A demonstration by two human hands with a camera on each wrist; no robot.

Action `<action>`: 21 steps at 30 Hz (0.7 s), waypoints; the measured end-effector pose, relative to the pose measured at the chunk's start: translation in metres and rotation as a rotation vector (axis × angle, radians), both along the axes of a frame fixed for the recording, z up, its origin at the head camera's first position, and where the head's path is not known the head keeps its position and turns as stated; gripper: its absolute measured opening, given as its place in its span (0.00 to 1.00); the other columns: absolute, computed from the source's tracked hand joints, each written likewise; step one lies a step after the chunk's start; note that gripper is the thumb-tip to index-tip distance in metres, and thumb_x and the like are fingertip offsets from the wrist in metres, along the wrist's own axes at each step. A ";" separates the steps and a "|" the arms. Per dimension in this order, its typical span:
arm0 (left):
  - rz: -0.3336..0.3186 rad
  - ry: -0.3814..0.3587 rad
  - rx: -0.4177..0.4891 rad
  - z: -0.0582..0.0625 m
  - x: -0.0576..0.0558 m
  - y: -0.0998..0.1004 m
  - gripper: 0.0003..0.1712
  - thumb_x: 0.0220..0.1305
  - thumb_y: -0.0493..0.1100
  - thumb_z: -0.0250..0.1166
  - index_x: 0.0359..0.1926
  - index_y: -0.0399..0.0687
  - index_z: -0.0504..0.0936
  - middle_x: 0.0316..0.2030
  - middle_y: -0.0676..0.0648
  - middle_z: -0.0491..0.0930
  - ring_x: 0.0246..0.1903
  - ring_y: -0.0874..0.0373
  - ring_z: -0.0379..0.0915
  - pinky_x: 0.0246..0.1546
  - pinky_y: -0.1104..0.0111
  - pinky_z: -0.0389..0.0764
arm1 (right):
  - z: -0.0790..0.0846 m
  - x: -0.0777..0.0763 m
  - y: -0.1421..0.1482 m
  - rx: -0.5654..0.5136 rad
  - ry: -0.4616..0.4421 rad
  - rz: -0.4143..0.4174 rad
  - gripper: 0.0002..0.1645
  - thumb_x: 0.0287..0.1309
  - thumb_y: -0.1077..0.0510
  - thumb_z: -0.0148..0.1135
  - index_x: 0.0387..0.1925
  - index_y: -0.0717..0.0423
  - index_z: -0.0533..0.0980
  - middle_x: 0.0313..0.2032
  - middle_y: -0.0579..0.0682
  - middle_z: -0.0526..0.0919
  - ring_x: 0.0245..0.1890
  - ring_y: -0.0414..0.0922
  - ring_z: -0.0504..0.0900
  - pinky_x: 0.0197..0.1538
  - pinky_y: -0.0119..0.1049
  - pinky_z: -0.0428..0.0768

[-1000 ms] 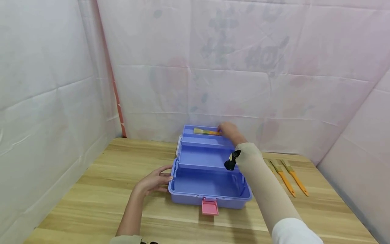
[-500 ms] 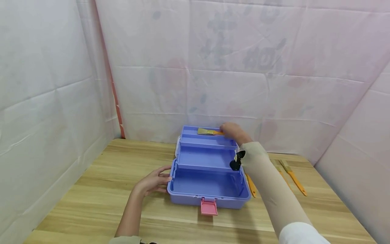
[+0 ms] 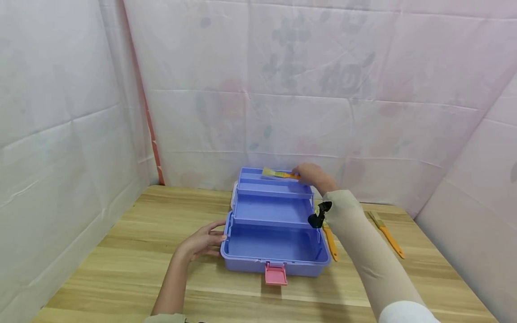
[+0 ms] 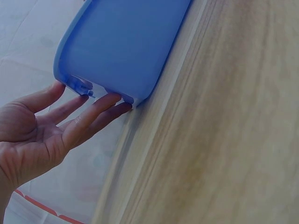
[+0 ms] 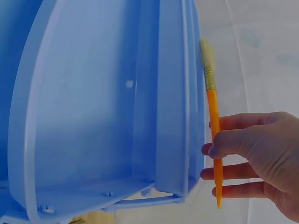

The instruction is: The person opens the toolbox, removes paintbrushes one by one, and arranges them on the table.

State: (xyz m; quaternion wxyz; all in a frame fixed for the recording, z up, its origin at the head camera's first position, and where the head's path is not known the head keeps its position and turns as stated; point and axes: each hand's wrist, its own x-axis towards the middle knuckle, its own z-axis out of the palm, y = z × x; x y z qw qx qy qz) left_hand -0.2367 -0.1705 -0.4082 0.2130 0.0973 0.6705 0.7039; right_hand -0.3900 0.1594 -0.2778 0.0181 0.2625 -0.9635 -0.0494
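Observation:
A blue-purple tiered storage box [image 3: 278,268] stands on the table with its two stepped trays raised and a pink latch [image 3: 276,275] hanging down in front. My right hand [image 3: 313,174] pinches a paintbrush [image 5: 213,105] by its orange handle, thumb on one side and fingers on the other. In the head view its pale bristles overlap the top tray [image 3: 248,176] and point left. At the box's left side is my left hand [image 3: 202,242]; in the left wrist view its extended fingertips [image 4: 110,99] touch the end wall, with the thumb at the rim.
Two more orange-handled paintbrushes lie on the wooden table [image 3: 133,251]: one paintbrush [image 3: 330,242] beside the box, another paintbrush [image 3: 387,234] farther right. My right forearm crosses between them. A pale sheet [image 3: 194,134] hangs close behind the box.
My right hand has shifted slightly right with the paintbrush, whose bristles now show more edge-on and angled up. My left hand stays at the box.

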 end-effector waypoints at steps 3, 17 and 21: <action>0.005 0.001 -0.002 0.000 0.000 -0.001 0.36 0.64 0.36 0.56 0.68 0.35 0.50 0.59 0.25 0.59 0.50 0.36 0.68 0.39 0.51 0.77 | 0.004 0.002 -0.001 -0.031 -0.020 -0.009 0.20 0.46 0.69 0.58 0.45 0.59 0.80 0.35 0.55 0.81 0.35 0.52 0.76 0.42 0.47 0.74; 0.003 0.002 -0.009 0.000 -0.001 0.001 0.35 0.64 0.36 0.57 0.68 0.36 0.51 0.59 0.25 0.60 0.49 0.38 0.70 0.39 0.51 0.77 | 0.008 0.012 0.007 -0.064 -0.037 -0.037 0.20 0.48 0.68 0.60 0.47 0.64 0.78 0.40 0.58 0.81 0.40 0.54 0.77 0.46 0.48 0.74; 0.002 0.010 -0.014 0.001 -0.002 0.002 0.35 0.64 0.36 0.57 0.67 0.35 0.51 0.58 0.25 0.60 0.49 0.37 0.69 0.39 0.51 0.77 | 0.010 0.020 0.011 -0.088 -0.023 -0.007 0.19 0.49 0.68 0.59 0.46 0.65 0.78 0.39 0.58 0.81 0.39 0.53 0.78 0.44 0.47 0.75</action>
